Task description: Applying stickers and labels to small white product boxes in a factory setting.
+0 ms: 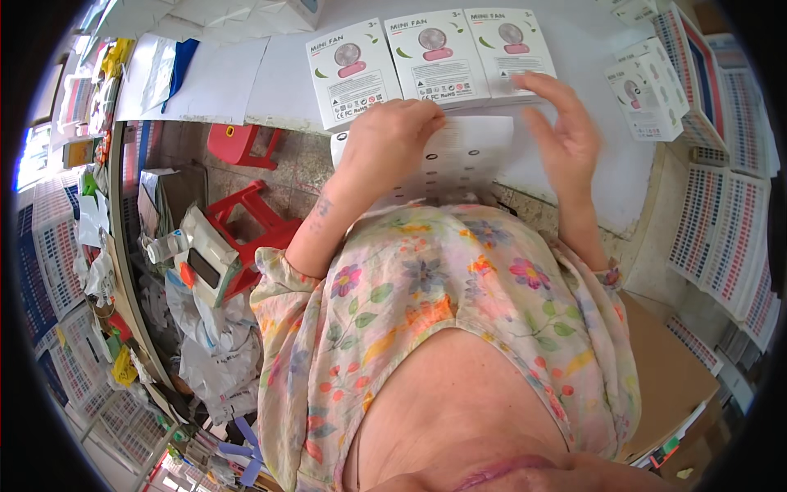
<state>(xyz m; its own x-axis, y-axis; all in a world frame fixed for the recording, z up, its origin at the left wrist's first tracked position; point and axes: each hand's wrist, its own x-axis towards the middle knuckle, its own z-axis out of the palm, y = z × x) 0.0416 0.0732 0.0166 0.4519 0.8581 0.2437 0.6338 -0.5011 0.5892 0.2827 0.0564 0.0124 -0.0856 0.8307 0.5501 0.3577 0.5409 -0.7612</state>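
I see three flat white boxes (433, 59), each picturing a pink fan, side by side along the desk's (590, 49) near edge. A white label sheet (459, 160) overhangs that edge. More white boxes (649, 90) stand toward the desk's right edge.

3 white fan boxes (437, 59) side by side, white label sheet (467, 160) below

White table (590, 49), near edge curving left to right. On it: three white fan boxes (437, 56) in a row side by side, touching, at the near edge mid-table. A white label sheet (471, 156) lies just in front of them, overhanging the edge. Far right: more small white boxes (648, 94). Far left: white paper sheets (221, 70) and a blue piece (182, 57).
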